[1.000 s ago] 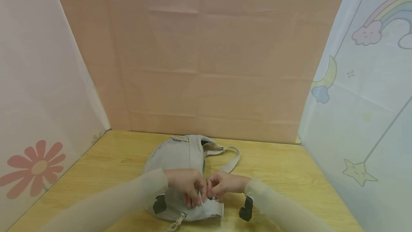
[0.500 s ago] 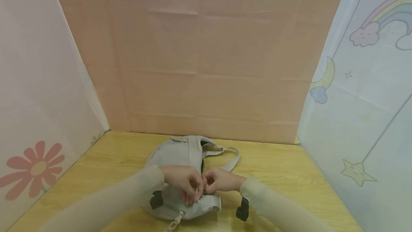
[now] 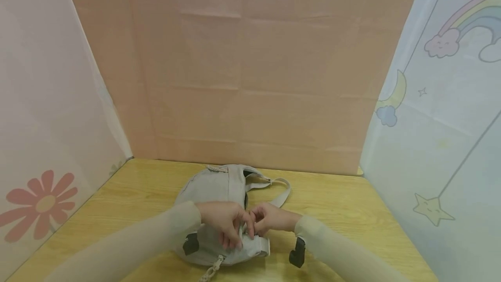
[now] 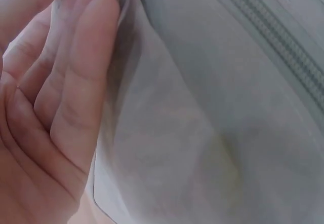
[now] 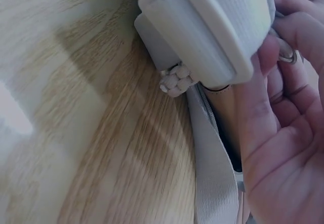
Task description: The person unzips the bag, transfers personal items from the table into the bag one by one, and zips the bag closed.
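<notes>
A grey sling bag [image 3: 213, 188] lies on its side, a dark opening showing along its right edge. My left hand [image 3: 227, 222] bends over the near end and pinches the bag's fabric edge; its fingers [image 4: 91, 67] lie along that cloth in the left wrist view. Right beside it, my right hand [image 3: 274, 218] pinches at the same edge. A small silver metal zipper pull [image 5: 287, 51] shows between its fingers in the right wrist view. Close by is the pale strap buckle [image 5: 217, 31] with webbing through it. The fingertips of both hands nearly meet.
The bag's strap [image 3: 282, 193] loops out to the right on the wooden table [image 3: 332, 212]. A braided cord pull [image 3: 211, 271] hangs at the near end. An orange backdrop [image 3: 250, 77] stands behind, with printed side walls. Black wrist mounts [image 3: 297, 252] hang below the sleeves.
Both hands have shifted slightly away from me and stay close together. The near end of the bag, with the buckle, has moved a little the same way.
</notes>
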### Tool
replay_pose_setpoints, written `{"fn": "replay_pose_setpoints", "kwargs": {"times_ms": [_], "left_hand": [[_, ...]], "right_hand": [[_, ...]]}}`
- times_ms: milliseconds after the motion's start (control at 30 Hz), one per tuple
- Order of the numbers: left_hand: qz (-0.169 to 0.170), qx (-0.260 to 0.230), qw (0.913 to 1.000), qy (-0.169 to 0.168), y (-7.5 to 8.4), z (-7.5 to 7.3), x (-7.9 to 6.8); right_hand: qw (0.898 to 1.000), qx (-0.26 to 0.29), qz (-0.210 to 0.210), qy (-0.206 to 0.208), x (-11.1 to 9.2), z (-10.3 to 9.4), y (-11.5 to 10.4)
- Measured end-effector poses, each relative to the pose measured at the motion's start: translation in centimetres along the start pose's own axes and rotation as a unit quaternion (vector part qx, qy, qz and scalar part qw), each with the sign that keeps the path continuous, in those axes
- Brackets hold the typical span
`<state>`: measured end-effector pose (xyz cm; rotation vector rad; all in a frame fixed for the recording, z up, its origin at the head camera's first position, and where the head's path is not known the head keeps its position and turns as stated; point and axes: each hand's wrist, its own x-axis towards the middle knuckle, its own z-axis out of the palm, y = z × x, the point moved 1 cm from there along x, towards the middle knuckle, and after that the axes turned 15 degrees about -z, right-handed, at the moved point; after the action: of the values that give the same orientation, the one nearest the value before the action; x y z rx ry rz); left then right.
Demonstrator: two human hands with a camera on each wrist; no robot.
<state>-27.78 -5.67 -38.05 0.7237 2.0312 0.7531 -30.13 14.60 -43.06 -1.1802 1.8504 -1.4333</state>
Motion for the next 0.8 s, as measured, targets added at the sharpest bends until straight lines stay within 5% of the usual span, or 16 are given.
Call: {"fn": "replay_pose_setpoints", "kwargs": {"times_ms": [233, 367, 533, 667, 800], "left_hand": [[0.005, -0.013, 0.9998, -0.012, -1.0, -0.6, 0.0], [0.02, -0.018, 0.9996, 0.011, -1.9, -1.2, -0.2], [-0.007, -0.025, 0.9928, 0.117, -2.6, -2.2, -1.0], [-0.073, -0.028, 0.9736, 0.214, -2.7, -2.3, -1.7], [-0.131, -0.019, 0.9559, 0.262, -2.3, -1.2, -2.0]], "right_hand": [[1.0, 0.022, 0.008, 0.008, -0.6, -0.3, 0.5], [0.999, 0.027, 0.016, 0.008, -1.0, -0.2, 0.7], [0.999, 0.042, 0.017, 0.008, -1.2, 0.0, 0.9], [0.998, 0.057, 0.014, 0.007, -1.4, 0.2, 1.0], [0.998, 0.065, 0.01, 0.004, -1.5, 0.4, 1.1]]}}
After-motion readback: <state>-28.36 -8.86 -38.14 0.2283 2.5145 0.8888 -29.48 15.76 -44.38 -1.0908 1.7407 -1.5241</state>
